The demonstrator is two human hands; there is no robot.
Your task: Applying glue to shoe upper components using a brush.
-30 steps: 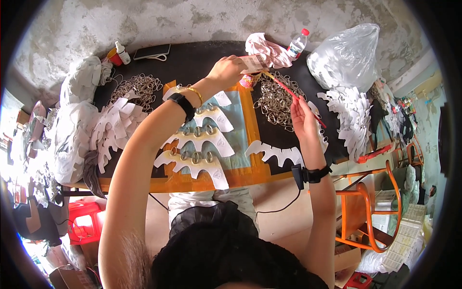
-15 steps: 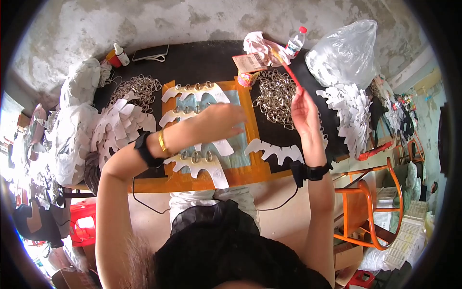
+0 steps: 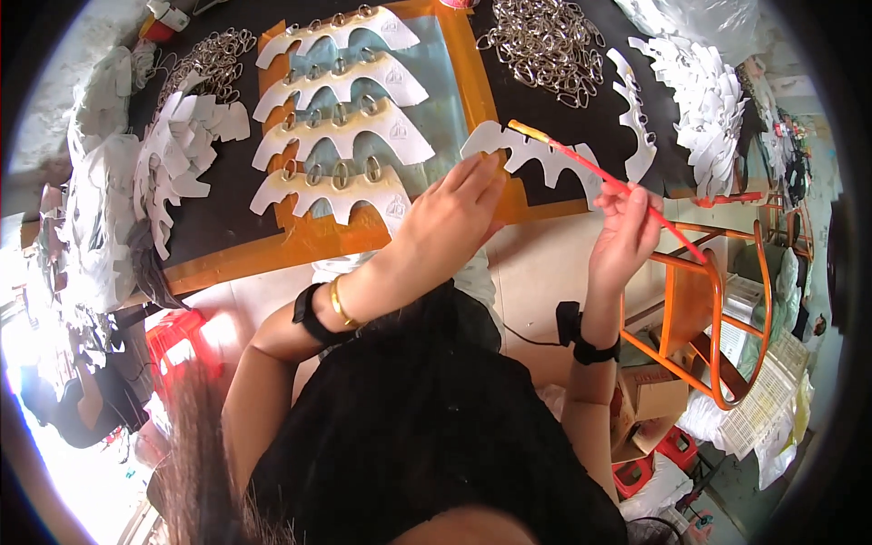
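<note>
My right hand (image 3: pixel 625 232) is closed around the handle of a red brush (image 3: pixel 590 163). Its yellowish tip lies over a white scalloped piece (image 3: pixel 568 163) at the table's front edge. Close to the left part of that piece are the fingertips of my left hand (image 3: pixel 450 213), stretched out with the thumb apart; whether they touch it I cannot tell. Left of my hands, several similar white pieces (image 3: pixel 400 136) lie in rows on a bluish sheet (image 3: pixel 450 77) bordered with brown tape, with metal rings (image 3: pixel 341 173) standing along their upper edges.
Heaps of metal rings lie at the back right (image 3: pixel 545 45) and back left (image 3: pixel 213 59). White cut pieces (image 3: pixel 186 136) are piled on the left, with more (image 3: pixel 699 109) on the right. An orange chair (image 3: pixel 718 309) stands right of the table, beside a cardboard box (image 3: pixel 656 395).
The view has tipped toward my body, so the table sits higher. My right hand has brought the brush from the back of the table to the white piece; my left hand moved right, toward that piece.
</note>
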